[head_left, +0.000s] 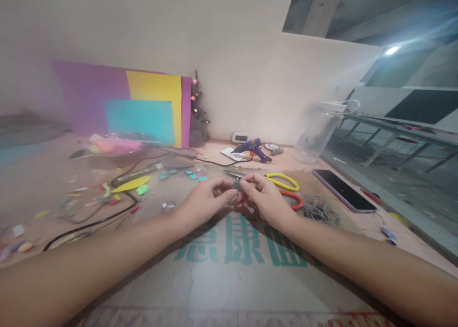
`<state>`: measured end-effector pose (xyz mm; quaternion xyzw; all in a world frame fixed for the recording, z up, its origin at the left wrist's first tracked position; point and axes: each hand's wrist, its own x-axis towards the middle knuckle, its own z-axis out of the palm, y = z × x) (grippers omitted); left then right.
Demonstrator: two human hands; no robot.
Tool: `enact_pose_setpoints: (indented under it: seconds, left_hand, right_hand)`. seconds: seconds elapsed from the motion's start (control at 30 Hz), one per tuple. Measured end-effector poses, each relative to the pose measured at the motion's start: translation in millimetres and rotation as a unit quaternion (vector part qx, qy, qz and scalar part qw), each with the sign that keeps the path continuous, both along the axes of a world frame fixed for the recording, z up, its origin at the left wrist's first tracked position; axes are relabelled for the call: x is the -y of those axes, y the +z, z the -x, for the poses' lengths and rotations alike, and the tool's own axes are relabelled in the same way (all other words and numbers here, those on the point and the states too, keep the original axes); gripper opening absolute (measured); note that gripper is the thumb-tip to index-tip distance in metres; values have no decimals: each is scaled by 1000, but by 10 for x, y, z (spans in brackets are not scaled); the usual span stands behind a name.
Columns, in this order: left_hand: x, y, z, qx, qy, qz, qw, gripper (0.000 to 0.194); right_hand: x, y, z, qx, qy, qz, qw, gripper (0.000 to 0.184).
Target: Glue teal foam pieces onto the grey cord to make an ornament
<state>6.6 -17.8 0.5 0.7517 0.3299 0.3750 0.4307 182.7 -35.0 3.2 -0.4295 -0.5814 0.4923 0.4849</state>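
My left hand (211, 198) and my right hand (263, 198) meet over the cardboard (229, 284) with green printed characters. Between their fingertips is a small grey-green piece (236, 184), too small to name. Both hands pinch it. Just behind and beside my right hand lie scissors with one yellow handle (286, 180) and one orange handle (295, 200), partly hidden by the hand. A tangle of grey string or wire (320, 210) rests to the right of my right wrist. Several turquoise foam bits (195, 176) lie beyond my left hand.
A blue glue gun (255, 150) lies near the wall, its black cord running left. At right are a phone (343, 191) and a clear bottle (317, 131). Coloured foam sheets (143, 112) lean behind. A yellow leaf-shaped piece (132, 184) and scraps litter the left side.
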Motion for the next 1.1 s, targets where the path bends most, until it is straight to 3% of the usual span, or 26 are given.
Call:
enact_pose_setpoints:
  seconds: [0.2,0.4,0.8,1.1]
  left_hand:
    - [-21,7,2,-32,50,-58,997,16]
    - [-47,-42,-3,-26,58,-48,997,15]
    - [-16,-2,2,-30,47,-48,997,16]
    - [-14,-16,-10,-24,57,-28,998,11]
  right_hand:
    - [-9,-27,-11,-30,28,12,999,31]
    - [-21,-45,-10,-27,14,15,999,31]
    - [-42,-73,-20,-15,17,10,1000,30]
    - [-18,-17,-15,15,3,-12,1000,31]
